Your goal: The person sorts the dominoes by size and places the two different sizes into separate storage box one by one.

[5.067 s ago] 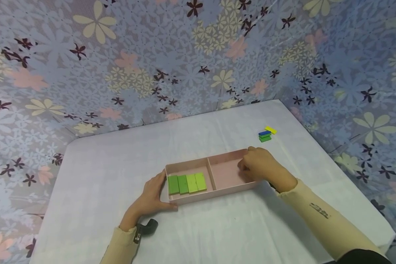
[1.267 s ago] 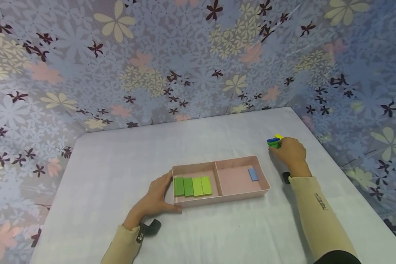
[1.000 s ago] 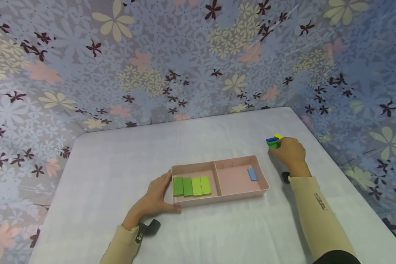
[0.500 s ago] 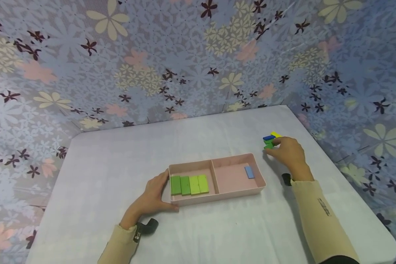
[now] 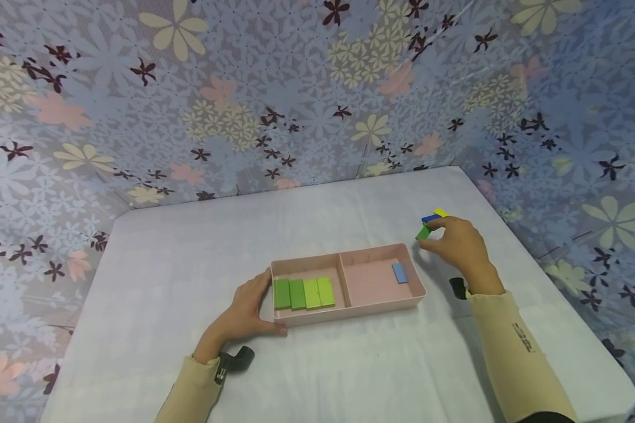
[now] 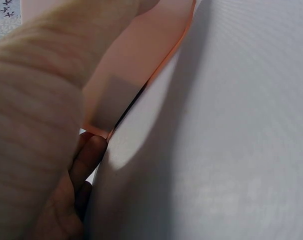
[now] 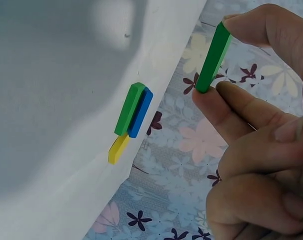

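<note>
My right hand [image 5: 459,245] pinches a green block [image 7: 212,62] between thumb and fingertips, raised near the back right of the table. Beside it on the tabletop lie another green block [image 7: 130,107], a blue block [image 7: 141,114] and a yellow block [image 7: 118,148]. At the left end of a pink two-compartment tray [image 5: 349,314], my left hand [image 5: 243,311] holds the corner, fingers along the end wall and thumb at the front wall. Two darker green blocks [image 5: 289,294] and two lime blocks [image 5: 318,292] stand in a row in the left compartment. A light blue block [image 5: 399,272] lies in the right one.
A white cloth covers the table [image 5: 317,376]. Flower-patterned fabric [image 5: 307,88] rises behind the table and along its right side. A divider [image 5: 345,279] splits the tray. A dark wrist device [image 5: 238,358] sits at the left cuff.
The right hand left the light blue block in the tray's right compartment, moved to the back right blocks, and has picked a green block out of the group. The left hand stays at the tray.
</note>
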The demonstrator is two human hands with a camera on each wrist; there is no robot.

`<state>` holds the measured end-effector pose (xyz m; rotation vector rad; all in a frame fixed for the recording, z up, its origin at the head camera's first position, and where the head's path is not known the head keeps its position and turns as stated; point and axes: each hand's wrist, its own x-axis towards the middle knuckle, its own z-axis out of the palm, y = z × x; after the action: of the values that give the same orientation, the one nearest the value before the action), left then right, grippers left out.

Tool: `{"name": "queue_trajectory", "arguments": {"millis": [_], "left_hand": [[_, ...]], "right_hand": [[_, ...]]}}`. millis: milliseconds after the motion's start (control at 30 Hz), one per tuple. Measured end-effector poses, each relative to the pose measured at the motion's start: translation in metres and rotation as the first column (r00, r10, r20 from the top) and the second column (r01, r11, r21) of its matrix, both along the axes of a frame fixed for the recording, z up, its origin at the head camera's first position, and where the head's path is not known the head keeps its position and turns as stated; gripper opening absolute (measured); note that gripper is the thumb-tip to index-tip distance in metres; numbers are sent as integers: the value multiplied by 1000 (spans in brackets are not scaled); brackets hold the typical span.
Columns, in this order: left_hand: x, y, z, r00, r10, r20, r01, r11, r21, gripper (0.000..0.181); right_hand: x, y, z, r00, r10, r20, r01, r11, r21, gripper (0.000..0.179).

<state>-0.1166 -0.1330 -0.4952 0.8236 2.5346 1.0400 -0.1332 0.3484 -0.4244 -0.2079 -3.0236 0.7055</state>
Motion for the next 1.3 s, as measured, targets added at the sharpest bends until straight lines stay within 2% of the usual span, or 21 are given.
{"name": "queue_trajectory", "arguments": {"millis": [167,400,600,833,1133,1300], "left_hand": [[0,1,-1,1000,-3,-6,3,1000,-10,136],[1,0,0,1000,7,5,-7,1000,-18,137],[2,1,0,1000,6,6,-6,1000,-11,137],[1,1,0,1000,5,-7,-5,1000,-5,137],[3,1,1,1000,-9,-13,9,1000,-2,136],[2,0,1,999,-7,-46,7,1000,-1,135]], "right_hand": [[4,-3,1,1000,9,0,-9,1000,-25,53],[10,-8,9,998,50,-23,-51,999,-1,52],[16,-10,15,995,72,-73,-70,997,25,51],[21,-15,15,991,85,-101,-81,996,44,55],[26,-22,17,975,143,-168,-132,988,74,53],[27,-25,19,969,168,-184,-154,984,91,51]]}}
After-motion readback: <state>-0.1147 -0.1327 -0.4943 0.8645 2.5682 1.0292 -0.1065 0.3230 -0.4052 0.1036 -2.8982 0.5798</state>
